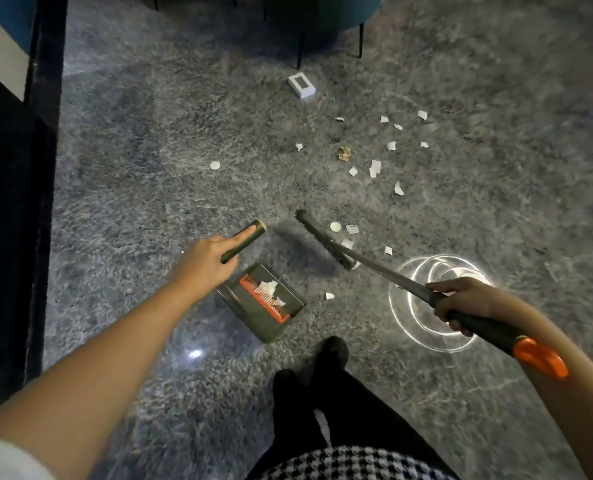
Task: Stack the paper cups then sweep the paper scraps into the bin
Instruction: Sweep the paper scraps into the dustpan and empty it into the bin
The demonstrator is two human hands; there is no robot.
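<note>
My left hand [206,259] grips the dark green handle [245,240] of an upright dustpan [265,303], which stands on the floor with white scraps lying on its orange comb. My right hand [461,301] grips the broom handle [489,323], which ends in an orange cap. The broom head [319,239] rests on the floor just right of the dustpan. Several white paper scraps [374,168] lie scattered beyond the broom, along with a crumpled brown piece [344,153]. A few more scraps [352,229] lie right beside the bristles. No paper cups are in view.
A small white box [302,85] lies on the grey stone floor near thin black chair legs [300,50]. A dark cabinet edge [42,133] runs along the left. My dark shoes [329,355] stand just behind the dustpan. A bright ring-shaped light reflection [433,303] shows under my right hand.
</note>
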